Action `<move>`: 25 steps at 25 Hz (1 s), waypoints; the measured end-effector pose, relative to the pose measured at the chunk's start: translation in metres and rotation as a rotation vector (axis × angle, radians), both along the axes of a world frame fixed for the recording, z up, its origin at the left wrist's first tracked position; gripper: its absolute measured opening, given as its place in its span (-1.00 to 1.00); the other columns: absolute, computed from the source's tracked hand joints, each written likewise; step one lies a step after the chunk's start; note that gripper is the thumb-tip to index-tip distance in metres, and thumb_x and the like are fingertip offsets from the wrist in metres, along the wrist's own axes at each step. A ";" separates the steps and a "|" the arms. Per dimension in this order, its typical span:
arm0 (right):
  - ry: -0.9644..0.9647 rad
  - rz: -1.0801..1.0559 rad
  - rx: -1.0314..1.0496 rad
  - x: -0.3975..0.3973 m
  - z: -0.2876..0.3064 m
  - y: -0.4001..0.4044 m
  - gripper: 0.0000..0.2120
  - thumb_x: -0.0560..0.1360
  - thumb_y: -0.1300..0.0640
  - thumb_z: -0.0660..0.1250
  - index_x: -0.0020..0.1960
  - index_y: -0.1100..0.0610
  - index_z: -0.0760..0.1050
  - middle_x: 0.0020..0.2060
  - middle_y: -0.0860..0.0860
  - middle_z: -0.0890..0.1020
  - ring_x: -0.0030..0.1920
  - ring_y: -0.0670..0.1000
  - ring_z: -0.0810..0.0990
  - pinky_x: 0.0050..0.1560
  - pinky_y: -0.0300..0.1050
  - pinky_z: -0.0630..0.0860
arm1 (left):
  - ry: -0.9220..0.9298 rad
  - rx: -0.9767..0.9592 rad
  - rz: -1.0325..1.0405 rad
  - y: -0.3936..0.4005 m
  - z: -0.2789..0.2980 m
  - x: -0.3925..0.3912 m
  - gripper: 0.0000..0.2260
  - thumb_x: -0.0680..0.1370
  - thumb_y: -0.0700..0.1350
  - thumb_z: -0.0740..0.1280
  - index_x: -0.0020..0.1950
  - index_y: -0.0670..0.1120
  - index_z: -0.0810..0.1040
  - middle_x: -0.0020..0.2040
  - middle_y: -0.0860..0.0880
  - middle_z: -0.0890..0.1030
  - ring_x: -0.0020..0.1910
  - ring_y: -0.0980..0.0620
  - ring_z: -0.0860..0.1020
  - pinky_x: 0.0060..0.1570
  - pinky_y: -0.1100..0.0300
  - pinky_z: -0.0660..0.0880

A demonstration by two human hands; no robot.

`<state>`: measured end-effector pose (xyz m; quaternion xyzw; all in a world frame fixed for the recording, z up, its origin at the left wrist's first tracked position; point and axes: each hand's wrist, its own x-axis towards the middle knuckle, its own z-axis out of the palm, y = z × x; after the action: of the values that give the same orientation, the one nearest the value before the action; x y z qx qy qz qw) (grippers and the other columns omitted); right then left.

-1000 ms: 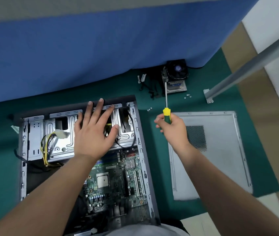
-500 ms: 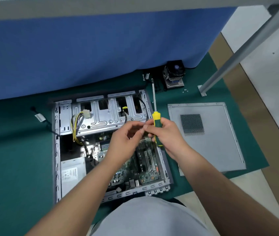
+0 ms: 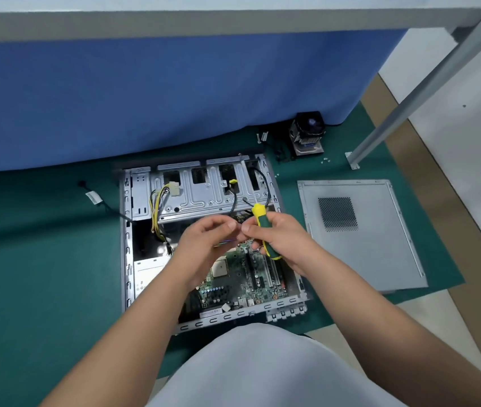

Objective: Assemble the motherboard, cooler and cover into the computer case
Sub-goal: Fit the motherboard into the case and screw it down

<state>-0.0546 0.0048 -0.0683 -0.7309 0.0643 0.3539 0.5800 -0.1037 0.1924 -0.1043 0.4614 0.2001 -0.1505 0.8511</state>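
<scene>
Hands and forearms cover the middle of the motherboard point(image 3: 234, 277), which sits inside the open case point(image 3: 126, 230) on the green mat point(image 3: 28, 259). Screwdriver point(image 3: 264, 230) shaft is mostly lost against the drive cage. Right hand point(image 3: 284, 242) is wrapped round the screwdriver handle. Left hand point(image 3: 204, 245) has fingertips curled together beside it; whether they pinch sth can't be made out. Cooler point(image 3: 306, 133) stands at the far mat edge, cover point(image 3: 380, 239) lies flat right of the case.

A green mat point(image 3: 42, 274) carries my open case point(image 3: 126, 259) at its middle, the cover point(image 3: 380, 254) flat toward the right edge, the cooler point(image 3: 306, 133) and loose screws point(image 3: 325, 160) at the far edge.
</scene>
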 end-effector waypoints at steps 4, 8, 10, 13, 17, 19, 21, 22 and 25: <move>-0.028 0.373 -0.197 0.001 0.013 -0.004 -0.83 0.54 0.13 0.49 0.12 0.07 0.62 -0.13 -0.01 0.76 -0.31 -0.11 0.61 -0.20 -0.15 0.57 | 0.123 -0.360 0.436 0.013 0.003 0.008 -0.97 0.64 -0.23 0.34 0.04 -0.12 0.51 0.18 -0.23 0.68 0.18 -0.21 0.67 0.06 -0.11 0.65; -0.086 0.303 -0.198 0.011 0.029 -0.019 -0.66 0.47 0.18 0.55 0.21 -0.01 0.59 0.06 -0.02 0.71 -0.15 -0.01 0.73 -0.13 -0.18 0.64 | 0.210 -0.382 0.498 0.020 -0.001 0.003 -0.91 0.65 -0.24 0.31 0.13 -0.14 0.45 0.18 -0.25 0.68 0.15 -0.22 0.68 0.08 -0.18 0.65; -0.047 -0.025 0.025 0.015 0.031 -0.025 -0.66 0.49 0.26 0.49 0.24 0.08 0.58 0.11 0.11 0.69 -0.06 0.08 0.75 -0.04 -0.17 0.66 | 0.238 -0.405 0.504 0.020 -0.005 -0.002 -0.90 0.65 -0.23 0.30 0.15 -0.17 0.45 0.20 -0.25 0.68 0.15 -0.22 0.68 0.09 -0.15 0.65; -0.028 -0.374 0.216 0.013 0.024 -0.026 -0.69 0.57 0.33 0.37 0.28 0.14 0.54 0.08 0.26 0.67 -0.01 0.12 0.74 0.00 -0.18 0.66 | 0.248 -0.478 0.539 0.015 -0.007 -0.005 -0.84 0.66 -0.23 0.26 0.23 -0.23 0.47 0.19 -0.26 0.68 0.15 -0.22 0.68 0.06 -0.12 0.66; -0.033 -0.426 0.242 0.004 0.014 -0.021 -0.68 0.61 0.31 0.34 0.35 0.16 0.48 0.09 0.26 0.65 0.00 0.11 0.74 0.04 -0.15 0.66 | 0.237 -0.509 0.565 0.011 -0.009 -0.005 -0.81 0.67 -0.24 0.22 0.24 -0.28 0.49 0.18 -0.26 0.68 0.15 -0.21 0.69 0.05 -0.08 0.66; -0.023 -0.435 0.252 0.003 0.013 -0.021 -0.67 0.61 0.31 0.33 0.36 0.16 0.47 0.11 0.27 0.64 0.00 0.11 0.74 0.06 -0.15 0.65 | 0.241 -0.518 0.566 0.011 -0.009 -0.005 -0.81 0.67 -0.25 0.21 0.22 -0.30 0.50 0.18 -0.27 0.68 0.16 -0.22 0.68 0.08 -0.08 0.66; -0.019 -0.435 0.255 0.004 0.012 -0.022 -0.66 0.62 0.31 0.32 0.38 0.17 0.46 0.11 0.27 0.64 0.00 0.11 0.73 0.08 -0.14 0.65 | 0.247 -0.546 0.578 0.010 -0.009 -0.006 -0.80 0.67 -0.26 0.20 0.23 -0.32 0.49 0.18 -0.29 0.67 0.15 -0.24 0.68 0.07 -0.09 0.66; -0.014 -0.435 0.257 0.003 0.011 -0.022 -0.65 0.62 0.31 0.32 0.38 0.17 0.45 0.10 0.27 0.65 0.00 0.11 0.73 0.07 -0.15 0.64 | 0.249 -0.560 0.586 0.010 -0.009 -0.006 -0.79 0.66 -0.27 0.20 0.26 -0.33 0.48 0.18 -0.30 0.67 0.15 -0.25 0.68 0.07 -0.09 0.66; -0.001 -0.438 0.270 0.002 0.011 -0.020 -0.65 0.62 0.32 0.31 0.39 0.18 0.44 0.07 0.26 0.66 0.00 0.11 0.73 0.06 -0.17 0.64 | 0.252 -0.587 0.599 0.009 -0.010 -0.007 -0.74 0.67 -0.29 0.19 0.33 -0.36 0.44 0.19 -0.32 0.66 0.15 -0.27 0.67 0.08 -0.08 0.66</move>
<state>-0.0524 -0.0153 -0.0576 -0.6156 0.1727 0.2248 0.7353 -0.1106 0.2015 -0.1138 0.0998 0.3761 -0.0026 0.9212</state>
